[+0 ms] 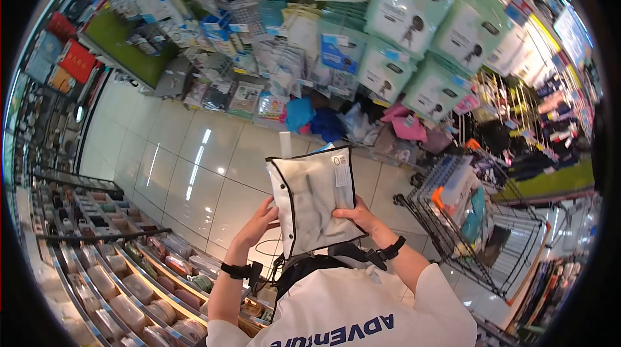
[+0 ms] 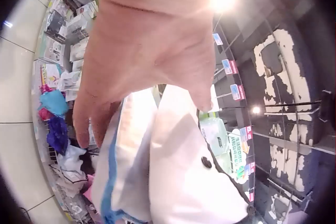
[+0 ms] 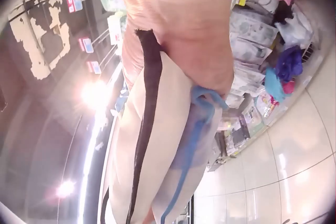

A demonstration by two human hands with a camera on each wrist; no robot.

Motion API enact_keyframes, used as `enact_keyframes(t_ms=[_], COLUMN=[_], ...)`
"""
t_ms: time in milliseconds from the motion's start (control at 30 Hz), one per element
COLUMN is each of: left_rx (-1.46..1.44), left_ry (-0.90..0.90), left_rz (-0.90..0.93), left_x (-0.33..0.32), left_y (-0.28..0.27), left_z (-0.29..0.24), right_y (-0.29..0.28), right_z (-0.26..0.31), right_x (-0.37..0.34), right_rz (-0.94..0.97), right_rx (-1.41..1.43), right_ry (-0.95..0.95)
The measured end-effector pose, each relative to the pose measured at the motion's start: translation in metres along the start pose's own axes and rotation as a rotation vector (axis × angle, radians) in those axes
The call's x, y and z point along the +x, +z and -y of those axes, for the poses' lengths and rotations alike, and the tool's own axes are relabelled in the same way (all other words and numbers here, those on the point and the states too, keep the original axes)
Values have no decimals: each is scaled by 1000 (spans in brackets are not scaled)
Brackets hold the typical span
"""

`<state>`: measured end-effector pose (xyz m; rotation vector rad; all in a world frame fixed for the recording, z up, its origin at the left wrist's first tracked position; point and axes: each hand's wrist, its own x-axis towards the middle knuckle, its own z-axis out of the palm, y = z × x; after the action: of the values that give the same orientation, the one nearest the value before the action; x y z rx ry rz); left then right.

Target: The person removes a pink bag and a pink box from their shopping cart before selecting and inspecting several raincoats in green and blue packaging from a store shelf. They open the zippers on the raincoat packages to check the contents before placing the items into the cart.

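Observation:
A white pouch point(image 1: 304, 198) with black edging, black snaps and a barcode label faces up in front of my chest. A second pouch with blue edging point(image 2: 126, 182) lies against its back, plainest in the wrist views. At the left edge my left hand point(image 1: 257, 223) holds the pair, its thumb on the black-edged side and its fingers on the blue-edged side. My right hand point(image 1: 362, 216) grips the opposite edge, thumb pressed on the front, fingers hidden behind. A white tag point(image 1: 285, 144) sticks up at the top.
A wire shopping cart point(image 1: 479, 217) with goods in it stands to my right. Hanging packages point(image 1: 407, 10) line the shelf ahead, above a tiled floor point(image 1: 174, 153). Racks of containers point(image 1: 123, 302) run along my left.

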<state>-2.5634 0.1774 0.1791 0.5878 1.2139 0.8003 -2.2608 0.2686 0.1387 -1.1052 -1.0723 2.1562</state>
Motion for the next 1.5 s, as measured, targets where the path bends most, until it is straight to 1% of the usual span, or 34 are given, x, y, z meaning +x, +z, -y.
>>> enact_keyframes(t_ms=[33,67,100,133,167,200,267,300,333,367,400,467,500,533,567,600,667,700,767,800,867,933,967,1067,1133,1200,1233,1267,1333,1367,1400,1467,1500], left_rx=[-89,-93,-16,62,-67,-61,-140,-151,-147,-118,-90,-57,39,137,189,189,230,219,212,214,183,100,78,78,85,142,232,240,357,376,381,666,702], left_ry=[1,18,114,209,218,230,271,296,305,320,334,343,335,324,351,355,451,418,372,332,329,222,217,138,79,21,-42,-55,-66,-16,-24,-25,-28], left_rz=[18,1,-22,-42,-53,-47,-22,-78,-72,-119,-168,-174,-168,-160,-126,-116,-23,9,14,7,43,27,28,50,101,105,7,20,13,33,38,-91,-147], left_x=[-2,-1,1,2,1,-3,-11,-12,-14,-17,-21,-28,-32,-36,-44,-46,-52,-55,-59,-58,-57,-57,-53,-47,-41,-35,-53,-51,-46,-43,-39,-27,-17], left_y=[1,-2,-6,-8,-11,-14,-22,-31,-36,-40,-45,-58,-66,-74,-77,-88,-109,-118,-133,-140,-152,-160,-166,-183,-197,-212,-198,-202,-224,-234,-249,-292,-325], left_z=[-5,-6,-5,-9,-14,-19,-24,-21,-25,-28,-31,-44,-50,-58,-71,-73,-71,-71,-70,-70,-64,-60,-52,-42,-35,-31,-50,-47,-41,-33,-22,11,40], right_y=[7,15,22,26,31,36,57,67,76,79,88,109,121,134,146,155,174,183,207,217,236,247,252,261,264,266,265,261,248,241,232,213,214], right_z=[8,18,27,33,37,42,56,61,64,58,55,49,47,46,45,40,27,22,21,17,8,-1,-6,-16,-22,-28,-30,-36,-54,-62,-72,-90,-78], right_x=[8,15,18,22,26,28,31,32,34,41,43,44,43,38,35,35,30,28,25,26,29,33,35,36,36,35,35,37,45,46,49,49,37], right_rz=[48,94,145,157,220,275,277,292,312,337,338,224,219,190,160,150,88,71,64,41,-41,-129,-179,-251,-279,-302,-340,-357,-432,-479,-486,-516,-609], right_rx=[-16,-31,-22,-31,21,76,67,8,-54,-139,-145,-303,-307,-262,-218,-220,-41,-43,116,126,113,109,91,109,131,181,180,191,187,197,205,258,182], right_ry=[-32,-66,-68,-77,-2,70,34,-11,-52,-47,-54,-122,-128,-80,-32,-36,-55,-53,-40,-47,-109,-95,-78,-96,-82,-107,-94,-91,-64,-39,-34,-44,2])
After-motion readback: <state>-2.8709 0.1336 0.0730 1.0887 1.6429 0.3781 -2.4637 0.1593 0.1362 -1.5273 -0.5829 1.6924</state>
